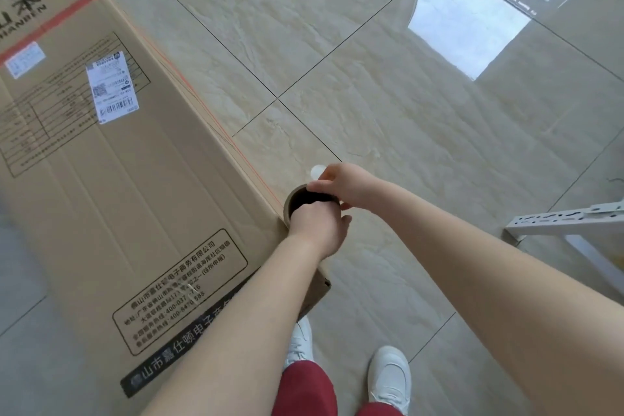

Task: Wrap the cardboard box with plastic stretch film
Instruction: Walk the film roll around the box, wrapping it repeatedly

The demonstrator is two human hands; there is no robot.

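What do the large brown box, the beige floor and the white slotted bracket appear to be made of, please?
The large brown box looks like matt printed cardboard, with fold creases. The beige veined floor seems polished tile: dark joints, mirror-like window reflection. The white slotted bracket is probably painted metal, given its punched slots.

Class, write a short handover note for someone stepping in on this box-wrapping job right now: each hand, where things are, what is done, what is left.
Left hand: grips the near side of the film roll.
Right hand: holds the roll's far rim.
Roll: upright, hollow core facing up, at the near right corner of the cardboard box, which lies on the tiled floor.
Done: no film shows on the box's top face; the sides cannot be judged.
Left: wind the film around the box.
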